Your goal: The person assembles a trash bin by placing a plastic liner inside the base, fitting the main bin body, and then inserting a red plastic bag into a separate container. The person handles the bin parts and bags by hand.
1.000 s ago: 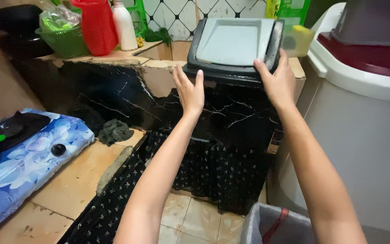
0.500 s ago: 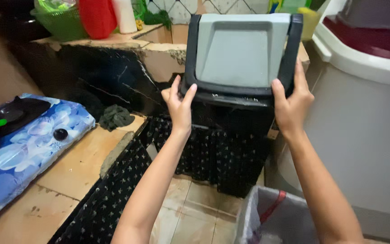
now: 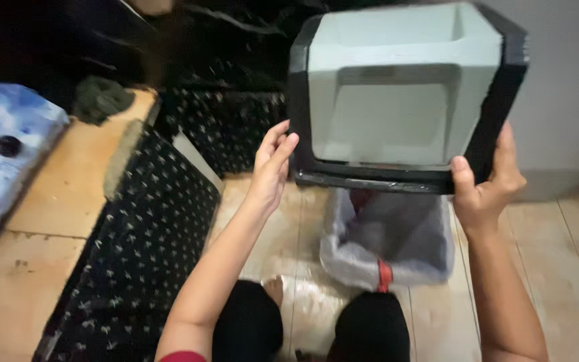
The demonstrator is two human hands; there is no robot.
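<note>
Both my hands hold a bin lid (image 3: 403,100) with a black frame and a pale grey swing flap, up in front of me. My left hand (image 3: 273,164) presses flat against its left edge, fingers pointing up. My right hand (image 3: 487,181) grips its lower right corner, thumb on the front. Directly under the lid stands a small bin (image 3: 390,245) lined with a translucent grey bag that has a red tie. My knees in black cloth show just below the bin.
A black patterned cloth (image 3: 149,234) hangs over a low tiled ledge (image 3: 55,201) on the left. A blue flowered cover (image 3: 1,147) and a dark green rag (image 3: 102,97) lie on that ledge. A large white appliance wall (image 3: 564,87) rises on the right. Beige floor tiles surround the bin.
The lid has come off the counter edge and moved toward me, down over the lined bin. My view has tilted down, so the counter items have left the frame.
</note>
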